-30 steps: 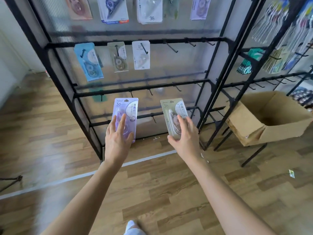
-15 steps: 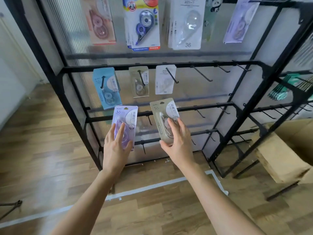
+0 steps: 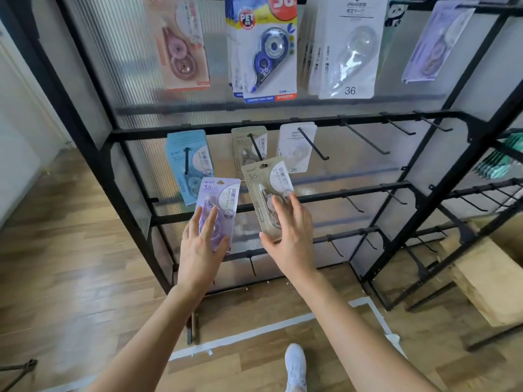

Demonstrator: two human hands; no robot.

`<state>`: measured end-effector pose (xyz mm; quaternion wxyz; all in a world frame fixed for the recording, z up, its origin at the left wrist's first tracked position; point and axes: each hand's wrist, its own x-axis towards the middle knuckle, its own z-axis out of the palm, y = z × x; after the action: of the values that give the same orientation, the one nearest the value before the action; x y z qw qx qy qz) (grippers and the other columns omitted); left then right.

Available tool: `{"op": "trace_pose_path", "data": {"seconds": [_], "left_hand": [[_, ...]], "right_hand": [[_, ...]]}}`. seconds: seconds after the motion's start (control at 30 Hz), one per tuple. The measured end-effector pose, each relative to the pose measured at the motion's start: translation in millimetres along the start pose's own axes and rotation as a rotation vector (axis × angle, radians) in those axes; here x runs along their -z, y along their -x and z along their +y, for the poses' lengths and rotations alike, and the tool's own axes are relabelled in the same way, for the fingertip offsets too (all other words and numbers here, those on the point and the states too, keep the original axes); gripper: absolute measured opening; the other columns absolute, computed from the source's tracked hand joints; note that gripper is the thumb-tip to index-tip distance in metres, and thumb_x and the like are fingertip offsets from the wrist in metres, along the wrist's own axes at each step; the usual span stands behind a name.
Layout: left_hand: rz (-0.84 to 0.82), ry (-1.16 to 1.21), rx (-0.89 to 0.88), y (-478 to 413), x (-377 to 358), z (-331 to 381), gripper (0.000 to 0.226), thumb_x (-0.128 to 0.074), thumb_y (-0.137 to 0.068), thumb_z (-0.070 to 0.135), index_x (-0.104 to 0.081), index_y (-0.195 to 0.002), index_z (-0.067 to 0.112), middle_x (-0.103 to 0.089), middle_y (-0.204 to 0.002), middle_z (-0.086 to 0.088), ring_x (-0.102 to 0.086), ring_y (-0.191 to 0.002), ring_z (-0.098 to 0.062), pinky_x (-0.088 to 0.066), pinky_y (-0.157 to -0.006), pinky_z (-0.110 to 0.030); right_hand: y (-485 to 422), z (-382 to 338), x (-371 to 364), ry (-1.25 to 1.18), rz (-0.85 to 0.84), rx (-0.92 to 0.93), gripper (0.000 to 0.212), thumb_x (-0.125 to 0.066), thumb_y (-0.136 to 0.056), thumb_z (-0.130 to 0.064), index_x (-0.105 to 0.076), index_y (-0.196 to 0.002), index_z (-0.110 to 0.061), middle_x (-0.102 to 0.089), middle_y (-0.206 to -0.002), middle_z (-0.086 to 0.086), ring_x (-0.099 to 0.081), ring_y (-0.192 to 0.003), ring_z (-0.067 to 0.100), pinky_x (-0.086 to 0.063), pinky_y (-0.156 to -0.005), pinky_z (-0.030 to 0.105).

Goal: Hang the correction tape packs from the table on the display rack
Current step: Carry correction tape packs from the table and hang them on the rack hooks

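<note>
Both packs have risen and the rack has drawn closer since a second ago.

Nearest, my left hand point(image 3: 202, 250) holds the purple pack point(image 3: 219, 205) upright, fingers flat across its blister and thumb hooked on its lower right edge. My right hand point(image 3: 291, 239) grips the beige pack point(image 3: 266, 190) the same way, tilted slightly left, its top edge just below the matching hung pack point(image 3: 249, 145). Beyond are the middle rail point(image 3: 353, 120), a blue pack point(image 3: 188, 165), a white pack point(image 3: 295, 145) and bare hooks point(image 3: 365, 140).

I judge the packs light: thin stiff card under a slick blister, and liable to crease. They are best pinched low at the edges, leaving the hang hole free.

I cannot tell whether the beige hole meets a hook tip. The purple pack's hole is hard to make out, the top row is cropped, and the table is out of view.
</note>
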<state>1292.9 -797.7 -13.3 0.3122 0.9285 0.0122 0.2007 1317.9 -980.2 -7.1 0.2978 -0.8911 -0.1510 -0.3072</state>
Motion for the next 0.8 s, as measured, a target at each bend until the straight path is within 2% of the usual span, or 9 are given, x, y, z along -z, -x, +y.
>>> {"op": "trace_pose_path", "data": {"seconds": [0.33,0.5,0.57,0.7,0.8], "left_hand": [[0.049,0.021,0.006,-18,-15,-5,0.065,-0.067,-0.087,0.022,-0.038,-0.145,0.018,-0.027,-0.153,-0.013,-0.029,-0.138,-0.033,-0.033,-0.107,-0.051],[0.086,0.011,-0.021,-28,-24,-13,0.066,-0.074,-0.081,0.017,-0.046,-0.14,0.014,-0.034,-0.149,-0.018,-0.037,-0.131,-0.039,-0.039,-0.1,-0.054],[0.085,-0.009,-0.059,-33,-30,-18,0.066,-0.077,-0.078,0.015,-0.05,-0.137,0.012,-0.037,-0.147,-0.02,-0.04,-0.128,-0.041,-0.041,-0.098,-0.055],[0.125,-0.019,-0.097,-41,-40,-23,0.069,-0.079,-0.075,0.013,-0.049,-0.137,0.012,-0.038,-0.145,-0.021,-0.041,-0.125,-0.041,-0.044,-0.094,-0.056],[0.151,-0.02,-0.124,-45,-42,-23,0.07,-0.078,-0.076,0.016,-0.045,-0.138,0.015,-0.039,-0.144,-0.02,-0.042,-0.124,-0.041,-0.046,-0.092,-0.057]], "right_hand": [[-41,18,-31,-0.003,-0.103,-0.053,0.085,-0.083,-0.068,-0.027,-0.037,-0.138,-0.017,-0.041,-0.139,0.029,-0.045,-0.123,0.048,-0.045,-0.094,0.059],[-72,26,-53,0.017,-0.174,-0.067,0.081,-0.082,-0.071,-0.029,-0.044,-0.139,-0.009,-0.037,-0.144,0.027,-0.045,-0.122,0.046,-0.042,-0.098,0.05],[-83,30,-61,0.024,-0.208,-0.075,0.082,-0.08,-0.073,-0.032,-0.042,-0.141,-0.01,-0.033,-0.148,0.025,-0.041,-0.126,0.045,-0.039,-0.102,0.05],[-104,42,-72,0.073,-0.251,-0.051,0.089,-0.081,-0.072,-0.034,-0.035,-0.145,-0.012,-0.031,-0.148,0.026,-0.039,-0.129,0.046,-0.039,-0.101,0.055],[-116,49,-76,0.101,-0.262,-0.015,0.092,-0.081,-0.071,-0.031,-0.025,-0.143,-0.022,-0.031,-0.148,0.027,-0.041,-0.127,0.047,-0.04,-0.099,0.056]]}}
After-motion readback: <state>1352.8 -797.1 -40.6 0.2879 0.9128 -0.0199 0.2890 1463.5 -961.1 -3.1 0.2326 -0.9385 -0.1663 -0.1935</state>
